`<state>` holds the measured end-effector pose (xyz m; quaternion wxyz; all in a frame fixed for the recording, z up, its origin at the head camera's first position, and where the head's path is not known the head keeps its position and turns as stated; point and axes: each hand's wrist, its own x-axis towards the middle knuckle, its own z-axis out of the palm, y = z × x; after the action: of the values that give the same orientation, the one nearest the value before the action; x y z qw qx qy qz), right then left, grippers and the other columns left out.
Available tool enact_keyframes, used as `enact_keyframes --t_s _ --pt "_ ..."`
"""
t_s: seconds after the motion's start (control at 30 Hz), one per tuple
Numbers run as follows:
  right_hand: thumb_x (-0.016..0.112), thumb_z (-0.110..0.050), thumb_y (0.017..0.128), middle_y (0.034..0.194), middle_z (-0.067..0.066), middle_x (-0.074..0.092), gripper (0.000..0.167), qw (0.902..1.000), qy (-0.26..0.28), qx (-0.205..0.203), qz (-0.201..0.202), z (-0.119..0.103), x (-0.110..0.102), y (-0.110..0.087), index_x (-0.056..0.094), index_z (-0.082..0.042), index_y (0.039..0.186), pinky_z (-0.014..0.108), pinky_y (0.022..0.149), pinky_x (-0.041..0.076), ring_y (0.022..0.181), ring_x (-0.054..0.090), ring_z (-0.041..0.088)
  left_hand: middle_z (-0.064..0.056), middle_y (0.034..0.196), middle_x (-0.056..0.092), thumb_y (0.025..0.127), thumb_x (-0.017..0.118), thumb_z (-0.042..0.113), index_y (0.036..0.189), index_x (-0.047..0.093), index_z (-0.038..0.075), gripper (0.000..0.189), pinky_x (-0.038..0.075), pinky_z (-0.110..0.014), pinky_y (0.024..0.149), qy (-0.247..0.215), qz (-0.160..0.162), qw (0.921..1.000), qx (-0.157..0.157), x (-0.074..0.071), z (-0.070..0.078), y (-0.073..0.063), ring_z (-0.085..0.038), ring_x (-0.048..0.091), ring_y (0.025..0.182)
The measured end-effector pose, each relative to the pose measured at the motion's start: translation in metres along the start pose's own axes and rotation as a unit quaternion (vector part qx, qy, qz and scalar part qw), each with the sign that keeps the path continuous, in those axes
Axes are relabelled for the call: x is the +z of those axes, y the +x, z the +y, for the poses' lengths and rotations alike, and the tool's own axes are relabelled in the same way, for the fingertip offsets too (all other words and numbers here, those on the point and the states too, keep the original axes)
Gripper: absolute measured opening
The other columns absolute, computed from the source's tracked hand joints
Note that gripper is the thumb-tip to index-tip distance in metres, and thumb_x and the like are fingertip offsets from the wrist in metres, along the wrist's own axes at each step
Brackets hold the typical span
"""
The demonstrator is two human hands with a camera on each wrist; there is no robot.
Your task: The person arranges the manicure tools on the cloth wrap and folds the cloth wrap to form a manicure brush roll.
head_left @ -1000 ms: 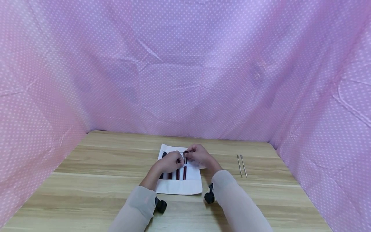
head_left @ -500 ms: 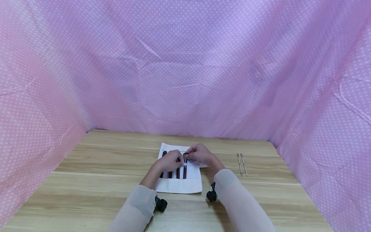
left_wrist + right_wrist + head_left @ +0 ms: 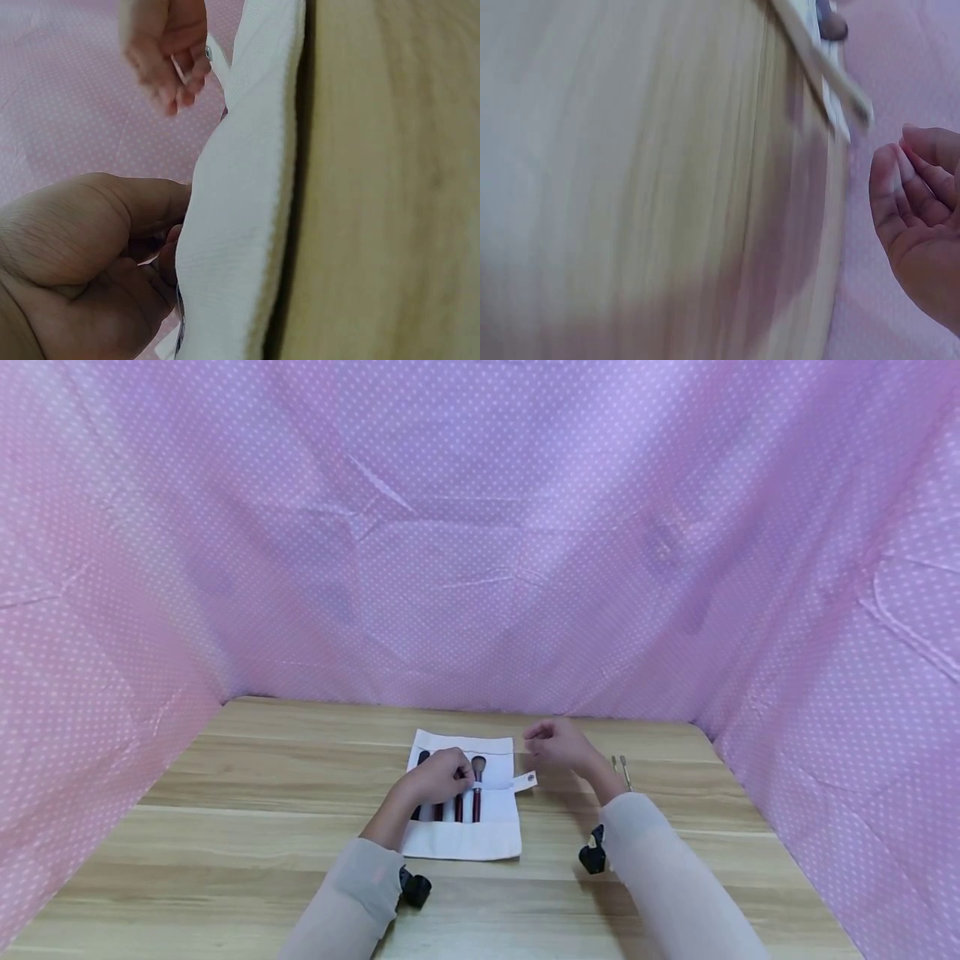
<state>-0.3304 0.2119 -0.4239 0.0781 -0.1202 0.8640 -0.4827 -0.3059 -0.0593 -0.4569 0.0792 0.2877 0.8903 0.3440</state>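
Note:
A white fabric brush roll [image 3: 480, 842] lies spread on the table, with several dark red-handled makeup brushes in its pocket. The rightmost makeup brush [image 3: 478, 766] shows its fluffy head and passes under a white elastic band [image 3: 487, 786]. My left hand [image 3: 444, 777] lies over the middle brushes and pinches the band with curled fingers; its fingertips are partly hidden behind the fabric in the left wrist view. To the right of the roll, my right hand [image 3: 562, 746] is raised off it, fingers loosely bent and holding nothing.
A snap tab [image 3: 526, 781] sticks out from the roll's right edge. Two thin metal tools [image 3: 624, 768] lie on the wooden table [image 3: 247, 843] at the right, partly hidden by the right forearm. Pink dotted cloth [image 3: 480, 568] encloses the table's back and sides.
My right hand has let go of the rightmost makeup brush and moved right, uncovering the brush head and the snap tab. The left hand stays in place.

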Motion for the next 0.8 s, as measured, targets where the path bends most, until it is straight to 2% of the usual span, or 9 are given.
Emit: enact_keyframes --t_s 0.17,0.33,0.47,0.57,0.7,0.8 --pt "0.062 -0.001 0.099 0.106 0.025 0.067 0.028 0.9998 -0.002 -0.012 0.013 0.013 -0.031 -0.015 0.060 0.017 0.119 0.049 0.089 0.057 0.102 0.066 0.045 0.002 0.092 0.064 0.097 0.064 0.000 0.086 0.073 0.010 0.017 0.050 -0.032 0.074 -0.006 -0.004 1.0000 -0.006 0.000 -0.001 0.000 -0.012 0.056 0.077" --pt "0.060 -0.004 0.101 0.111 0.028 0.066 0.028 0.9992 -0.026 0.004 0.030 0.028 -0.061 -0.031 0.059 0.017 0.120 0.049 0.091 0.057 0.103 0.066 0.043 0.003 0.088 0.064 0.097 0.064 0.000 0.086 0.072 0.009 0.016 0.049 -0.032 0.072 -0.010 -0.004 0.9999 -0.007 0.000 0.000 0.000 -0.012 0.056 0.075" --pt "0.059 -0.005 0.101 0.109 0.026 0.067 0.027 0.9972 -0.055 0.011 0.050 0.042 -0.082 -0.043 0.060 0.016 0.119 0.046 0.085 0.058 0.097 0.068 0.038 0.003 0.085 0.063 0.097 0.065 0.001 0.085 0.072 0.010 0.016 0.049 -0.032 0.073 -0.002 0.004 1.0000 -0.004 -0.001 0.001 0.001 -0.012 0.055 0.075" --pt "0.060 -0.004 0.099 0.101 0.021 0.069 0.023 0.9940 -0.081 0.021 0.070 0.057 -0.093 -0.050 0.063 0.014 0.114 0.037 0.076 0.058 0.086 0.067 0.026 0.004 0.085 0.063 0.097 0.065 0.002 0.085 0.071 0.010 0.015 0.049 -0.033 0.074 -0.001 0.006 1.0000 -0.003 -0.002 0.001 0.001 -0.012 0.055 0.076" --pt "0.059 0.001 0.096 0.094 0.017 0.068 0.020 0.9937 -0.071 0.040 0.077 0.077 -0.104 -0.059 0.062 0.014 0.111 0.029 0.067 0.055 0.078 0.062 0.017 0.004 0.087 0.063 0.097 0.067 0.005 0.087 0.070 0.012 0.013 0.049 -0.034 0.075 -0.003 0.005 1.0000 -0.006 -0.003 0.002 0.002 -0.013 0.055 0.078" --pt "0.061 0.003 0.094 0.090 0.015 0.066 0.019 0.9941 -0.055 0.054 0.076 0.089 -0.109 -0.065 0.060 0.013 0.111 0.028 0.060 0.052 0.073 0.059 0.016 0.004 0.089 0.063 0.098 0.067 0.008 0.090 0.069 0.014 0.010 0.048 -0.034 0.076 0.000 0.004 1.0000 -0.007 -0.004 0.002 0.003 -0.013 0.055 0.080"
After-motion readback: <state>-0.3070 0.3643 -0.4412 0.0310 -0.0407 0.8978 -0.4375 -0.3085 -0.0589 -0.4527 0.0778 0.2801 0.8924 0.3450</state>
